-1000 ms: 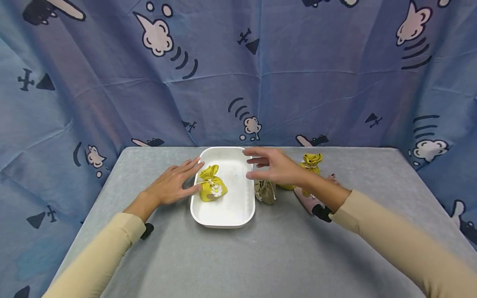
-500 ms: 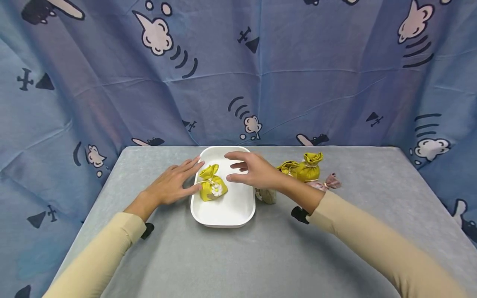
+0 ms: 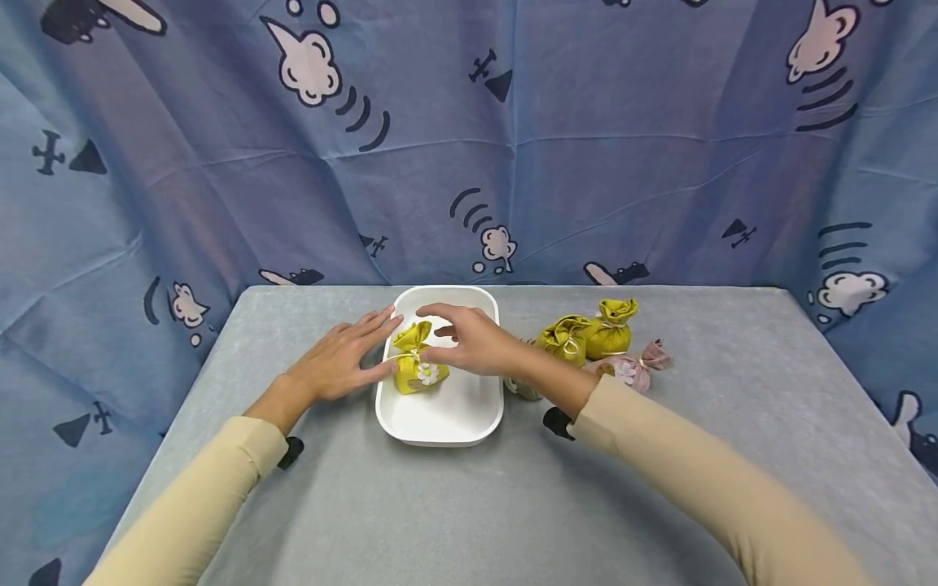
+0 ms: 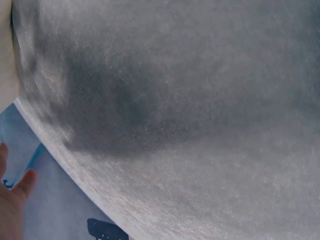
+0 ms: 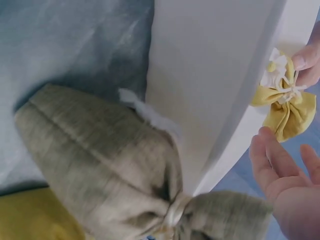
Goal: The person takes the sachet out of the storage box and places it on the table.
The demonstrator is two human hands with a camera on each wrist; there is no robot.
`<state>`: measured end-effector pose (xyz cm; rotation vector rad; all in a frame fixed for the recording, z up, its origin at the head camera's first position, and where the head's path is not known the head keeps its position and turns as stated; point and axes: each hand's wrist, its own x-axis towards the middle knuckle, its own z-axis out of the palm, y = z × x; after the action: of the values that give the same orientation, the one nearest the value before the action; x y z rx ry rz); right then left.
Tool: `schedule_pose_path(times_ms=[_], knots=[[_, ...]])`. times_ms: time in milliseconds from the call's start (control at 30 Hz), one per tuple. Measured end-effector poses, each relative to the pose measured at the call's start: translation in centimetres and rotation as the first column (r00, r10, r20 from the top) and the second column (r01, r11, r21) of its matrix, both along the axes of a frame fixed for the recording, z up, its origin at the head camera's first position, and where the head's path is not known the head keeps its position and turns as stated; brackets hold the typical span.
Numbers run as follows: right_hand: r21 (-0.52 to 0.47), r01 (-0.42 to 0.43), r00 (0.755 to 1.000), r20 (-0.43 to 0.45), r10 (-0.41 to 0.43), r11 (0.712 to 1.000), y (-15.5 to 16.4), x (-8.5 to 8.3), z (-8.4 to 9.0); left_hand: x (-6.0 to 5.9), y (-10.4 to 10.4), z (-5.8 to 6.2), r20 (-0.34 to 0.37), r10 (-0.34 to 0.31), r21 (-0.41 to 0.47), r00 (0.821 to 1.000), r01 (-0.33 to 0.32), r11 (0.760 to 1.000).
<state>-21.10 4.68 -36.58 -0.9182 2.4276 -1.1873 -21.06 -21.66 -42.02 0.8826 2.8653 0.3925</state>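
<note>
Yellow pouch (image 3: 414,368), soft, light and best pinched at its tied neck, lying at the far left of the white tray (image 3: 469,423) on the desk (image 3: 454,505), right hand (image 3: 469,342) closing its fingertips about it, left hand (image 3: 337,362) flat and spread beside the tray.

My right hand (image 3: 469,346) reaches over the white tray (image 3: 440,423), its fingertips at the tied neck of the yellow pouch with a white flower (image 3: 414,368) lying inside. My left hand (image 3: 339,362) lies flat on the grey table (image 3: 454,505), fingers touching the tray's left rim. Right of the tray sit a beige pouch (image 3: 519,387), two yellow pouches (image 3: 564,340) (image 3: 612,327) and a pink pouch (image 3: 632,368). A blue patterned cloth (image 3: 220,146) hangs behind.
</note>
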Motion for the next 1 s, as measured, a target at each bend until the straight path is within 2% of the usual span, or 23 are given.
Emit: schedule_pose_path(times_ms=[667, 1000], knots=[[0.036, -0.021, 0.999, -0.038, 0.022, 0.999, -2.1, -0.6, -0.9, 0.0, 0.0, -0.1, 0.008, 0.005, -0.001, 1.0, -0.005, 1.0], [0.056, 0.013, 0.999, -0.044, -0.01, 0.998, -2.8, -0.5, -1.1, 0.0, -0.1, -0.2, 0.007, -0.001, 0.007, 1.0, 0.001, 1.0]])
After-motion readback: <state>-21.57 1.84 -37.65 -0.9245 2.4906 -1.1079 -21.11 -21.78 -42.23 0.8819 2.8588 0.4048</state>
